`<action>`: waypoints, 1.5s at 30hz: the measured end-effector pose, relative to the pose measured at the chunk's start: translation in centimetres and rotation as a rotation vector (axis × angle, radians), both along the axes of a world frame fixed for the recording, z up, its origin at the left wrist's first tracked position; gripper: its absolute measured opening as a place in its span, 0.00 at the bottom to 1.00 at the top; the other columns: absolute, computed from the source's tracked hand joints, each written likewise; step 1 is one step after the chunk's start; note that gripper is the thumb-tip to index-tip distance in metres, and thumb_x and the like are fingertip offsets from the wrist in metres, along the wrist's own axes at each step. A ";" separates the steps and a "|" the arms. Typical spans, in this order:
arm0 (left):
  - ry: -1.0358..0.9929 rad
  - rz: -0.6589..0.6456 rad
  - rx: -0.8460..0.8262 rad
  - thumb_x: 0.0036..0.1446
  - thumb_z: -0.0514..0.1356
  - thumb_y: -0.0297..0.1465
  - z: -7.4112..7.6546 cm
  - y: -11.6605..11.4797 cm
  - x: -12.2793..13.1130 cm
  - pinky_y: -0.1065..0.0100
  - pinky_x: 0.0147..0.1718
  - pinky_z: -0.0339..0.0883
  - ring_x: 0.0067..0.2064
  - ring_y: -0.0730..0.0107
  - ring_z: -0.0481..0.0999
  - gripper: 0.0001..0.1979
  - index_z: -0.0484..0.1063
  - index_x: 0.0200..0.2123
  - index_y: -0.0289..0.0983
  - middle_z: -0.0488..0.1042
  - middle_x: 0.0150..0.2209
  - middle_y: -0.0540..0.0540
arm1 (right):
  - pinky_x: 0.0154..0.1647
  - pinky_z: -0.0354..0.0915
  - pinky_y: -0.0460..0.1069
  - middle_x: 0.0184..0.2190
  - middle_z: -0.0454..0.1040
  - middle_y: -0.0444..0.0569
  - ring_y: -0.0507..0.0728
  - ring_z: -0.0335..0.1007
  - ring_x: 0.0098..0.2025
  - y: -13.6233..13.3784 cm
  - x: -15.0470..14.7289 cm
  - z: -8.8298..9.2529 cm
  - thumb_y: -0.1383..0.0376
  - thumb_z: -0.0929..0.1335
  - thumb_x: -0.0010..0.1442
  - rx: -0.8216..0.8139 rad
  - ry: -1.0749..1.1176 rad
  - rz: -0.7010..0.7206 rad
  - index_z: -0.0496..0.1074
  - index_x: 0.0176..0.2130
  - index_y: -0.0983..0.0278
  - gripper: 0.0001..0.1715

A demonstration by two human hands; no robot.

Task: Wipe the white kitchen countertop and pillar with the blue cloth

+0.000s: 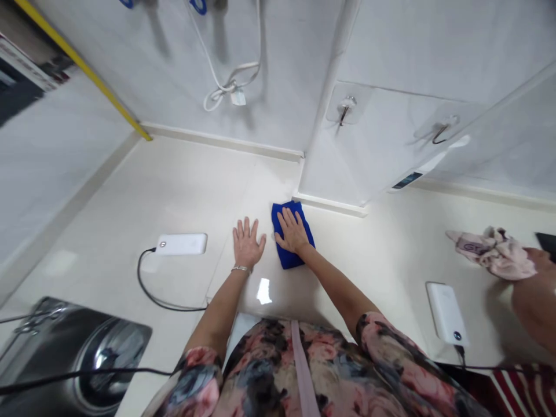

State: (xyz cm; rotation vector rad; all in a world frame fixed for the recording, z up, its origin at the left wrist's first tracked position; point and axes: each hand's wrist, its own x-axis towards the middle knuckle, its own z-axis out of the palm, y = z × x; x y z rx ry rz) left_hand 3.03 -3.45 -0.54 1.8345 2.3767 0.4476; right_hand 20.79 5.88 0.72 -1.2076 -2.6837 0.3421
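Note:
My left hand rests on the pale countertop, palm down, with its fingers spread and nothing in it. A thin bracelet circles that wrist. To its right lies a folded blue cloth, close to the wall corner. My right hand is laid flat on top of this cloth, its fingers stretched out. Part of the cloth is hidden under the palm.
A white power bank with a black cable is on the left; another power bank is on the right. A steel sink sits lower left. At far right, another person's hand holds a pinkish cloth. Wall hooks stick out ahead.

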 end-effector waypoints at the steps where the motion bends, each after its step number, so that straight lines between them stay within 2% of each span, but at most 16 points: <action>1: -0.001 0.002 -0.005 0.71 0.52 0.44 0.0 0.0 0.0 0.39 0.74 0.37 0.78 0.42 0.39 0.33 0.58 0.73 0.36 0.48 0.77 0.35 | 0.78 0.33 0.66 0.77 0.44 0.66 0.69 0.37 0.79 -1.0 0.2 0.0 0.56 0.63 0.68 0.008 0.010 0.035 0.51 0.74 0.75 0.45; 5: -0.001 0.011 -0.013 0.73 0.47 0.42 -0.2 0.0 -0.1 0.38 0.74 0.38 0.78 0.45 0.39 0.31 0.58 0.74 0.37 0.48 0.77 0.36 | 0.78 0.35 0.66 0.77 0.46 0.64 0.68 0.38 0.79 -5.7 1.6 0.0 0.56 0.64 0.68 0.030 0.041 0.128 0.53 0.74 0.73 0.44; 9: -0.017 0.000 -0.009 0.73 0.45 0.39 -0.4 0.1 -0.3 0.39 0.74 0.37 0.79 0.47 0.38 0.30 0.58 0.74 0.37 0.48 0.77 0.37 | 0.78 0.38 0.67 0.77 0.46 0.64 0.68 0.38 0.79 -9.7 4.4 -0.5 0.57 0.65 0.67 0.040 0.044 0.161 0.53 0.74 0.72 0.44; 13: -0.038 -0.005 0.038 0.73 0.44 0.39 -0.5 0.1 -0.5 0.38 0.74 0.37 0.78 0.46 0.38 0.30 0.59 0.73 0.36 0.49 0.77 0.35 | 0.78 0.41 0.67 0.77 0.46 0.64 0.68 0.38 0.79 -12.4 8.8 -1.1 0.56 0.66 0.67 0.067 0.034 0.083 0.54 0.74 0.71 0.44; 17: -0.052 -0.012 0.075 0.73 0.44 0.41 -0.8 0.5 -0.7 0.36 0.73 0.36 0.78 0.44 0.37 0.31 0.59 0.73 0.35 0.49 0.77 0.35 | 0.78 0.44 0.66 0.76 0.48 0.61 0.66 0.40 0.79 -12.9 14.1 -1.6 0.56 0.65 0.67 0.089 0.020 -0.051 0.56 0.73 0.70 0.42; 21: -0.038 -0.016 0.076 0.73 0.44 0.42 -0.8 0.7 -0.7 0.37 0.73 0.36 0.78 0.42 0.37 0.32 0.59 0.73 0.34 0.49 0.77 0.34 | 0.77 0.45 0.66 0.76 0.48 0.62 0.66 0.40 0.79 -10.8 19.3 -2.0 0.57 0.63 0.69 0.115 -0.001 -0.229 0.56 0.73 0.71 0.40; 24: -0.028 -0.009 0.056 0.73 0.44 0.43 -0.5 0.6 -0.7 0.37 0.73 0.37 0.78 0.42 0.38 0.32 0.59 0.73 0.35 0.49 0.77 0.34 | 0.77 0.45 0.66 0.76 0.49 0.64 0.67 0.41 0.78 -7.9 21.7 -2.4 0.56 0.61 0.70 0.137 -0.013 -0.374 0.56 0.73 0.72 0.40; 27: -0.015 -0.001 0.047 0.73 0.44 0.43 -0.2 0.6 -0.8 0.36 0.73 0.38 0.78 0.42 0.39 0.32 0.60 0.73 0.35 0.50 0.77 0.34 | 0.76 0.45 0.68 0.75 0.50 0.66 0.69 0.42 0.78 -4.8 22.4 -2.7 0.55 0.60 0.70 0.157 -0.009 -0.513 0.55 0.73 0.74 0.41; 32: 0.015 -0.005 0.103 0.72 0.45 0.43 0.0 0.6 -0.7 0.37 0.72 0.42 0.78 0.41 0.42 0.31 0.62 0.72 0.35 0.52 0.76 0.33 | 0.74 0.44 0.71 0.74 0.52 0.70 0.72 0.45 0.77 0.3 21.9 -3.1 0.55 0.59 0.69 0.182 0.013 -0.759 0.54 0.72 0.77 0.42; 35: 0.013 0.004 0.102 0.71 0.48 0.42 0.3 0.7 -0.6 0.35 0.72 0.44 0.77 0.41 0.44 0.31 0.62 0.72 0.36 0.53 0.75 0.33 | 0.74 0.43 0.72 0.73 0.53 0.73 0.74 0.46 0.76 3.0 21.8 -3.3 0.55 0.59 0.68 0.186 0.031 -0.843 0.53 0.72 0.79 0.44; 38: 0.023 0.012 0.109 0.71 0.49 0.41 0.4 0.7 -0.5 0.35 0.71 0.45 0.77 0.40 0.46 0.30 0.63 0.71 0.37 0.54 0.75 0.34 | 0.74 0.41 0.72 0.74 0.53 0.71 0.73 0.45 0.76 5.5 22.4 -3.2 0.56 0.59 0.66 0.163 0.047 -0.831 0.53 0.72 0.78 0.45; 45: 0.043 0.008 0.095 0.71 0.49 0.41 0.7 0.8 -0.4 0.36 0.71 0.45 0.77 0.40 0.46 0.30 0.62 0.71 0.36 0.54 0.75 0.32 | 0.77 0.36 0.63 0.77 0.48 0.60 0.65 0.41 0.78 10.0 25.9 -2.3 0.61 0.60 0.63 0.025 -0.100 -0.594 0.55 0.73 0.74 0.43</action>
